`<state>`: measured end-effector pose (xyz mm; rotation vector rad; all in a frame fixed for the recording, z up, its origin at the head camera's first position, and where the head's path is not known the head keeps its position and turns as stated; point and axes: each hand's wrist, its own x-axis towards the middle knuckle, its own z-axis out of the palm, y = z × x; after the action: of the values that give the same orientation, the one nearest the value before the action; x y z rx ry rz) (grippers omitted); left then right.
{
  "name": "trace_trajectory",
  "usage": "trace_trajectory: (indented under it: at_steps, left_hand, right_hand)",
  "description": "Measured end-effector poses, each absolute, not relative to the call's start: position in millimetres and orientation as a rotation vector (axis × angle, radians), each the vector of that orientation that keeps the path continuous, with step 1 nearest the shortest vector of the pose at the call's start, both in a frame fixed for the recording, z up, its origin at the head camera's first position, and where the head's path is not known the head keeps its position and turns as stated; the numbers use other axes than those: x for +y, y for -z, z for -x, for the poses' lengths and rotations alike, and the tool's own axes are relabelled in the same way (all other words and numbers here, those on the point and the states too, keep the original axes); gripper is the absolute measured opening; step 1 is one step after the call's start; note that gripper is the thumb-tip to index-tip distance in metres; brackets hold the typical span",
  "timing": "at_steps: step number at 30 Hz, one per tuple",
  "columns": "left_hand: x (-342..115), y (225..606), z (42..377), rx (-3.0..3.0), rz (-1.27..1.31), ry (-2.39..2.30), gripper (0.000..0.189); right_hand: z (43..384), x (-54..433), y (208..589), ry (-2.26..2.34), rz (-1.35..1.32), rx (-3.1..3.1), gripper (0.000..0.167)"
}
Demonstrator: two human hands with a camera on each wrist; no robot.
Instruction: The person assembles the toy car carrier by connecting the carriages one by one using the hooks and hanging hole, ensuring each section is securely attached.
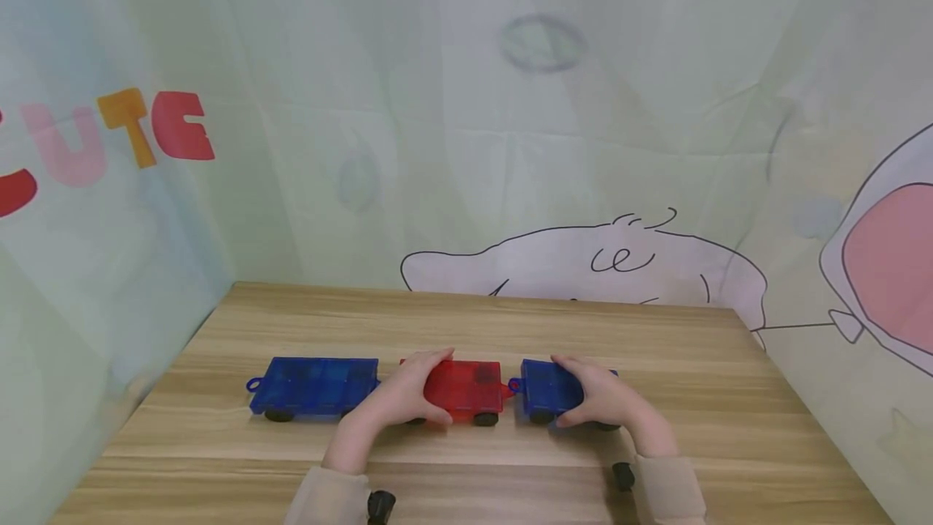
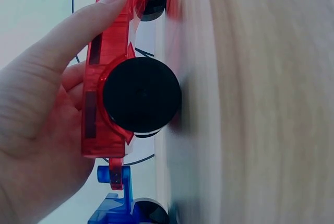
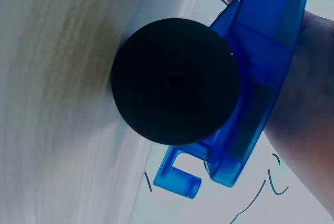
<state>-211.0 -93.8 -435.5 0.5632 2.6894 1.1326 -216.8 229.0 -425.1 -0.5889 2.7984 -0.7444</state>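
Observation:
Three flat, see-through toy wagons with black wheels stand in a row on the table. My left hand (image 1: 401,392) holds the red wagon (image 1: 466,389) across its width, thumb on the near side and fingers on the far side. In the left wrist view the red wagon's rear hitch meets a blue hitch piece (image 2: 119,177). My right hand (image 1: 603,392) grips the right blue wagon (image 1: 543,389) in the same way. Between these two, the red hook touches or overlaps a blue ring (image 1: 516,385); whether it is latched cannot be told. The left blue wagon (image 1: 313,386) is untouched, its right end partly behind my left hand.
The wood-grain table (image 1: 481,484) carries the row across its middle. A printed cloth (image 1: 452,144) hangs behind and at both sides of the table. Small black devices, one (image 1: 381,506) by the left sleeve and another (image 1: 623,475) by the right, sit at the wrists.

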Motion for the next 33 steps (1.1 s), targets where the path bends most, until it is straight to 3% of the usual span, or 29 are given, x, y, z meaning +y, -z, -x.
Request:
trace_trajectory:
  at_steps: [33]
  left_hand:
    - [-94.6, 438.4, 214.0, 2.69, -0.576, -1.126, 0.091]
  right_hand:
    - [218.7, 226.9, 430.0, 0.685, 0.532, 2.817, 0.095]
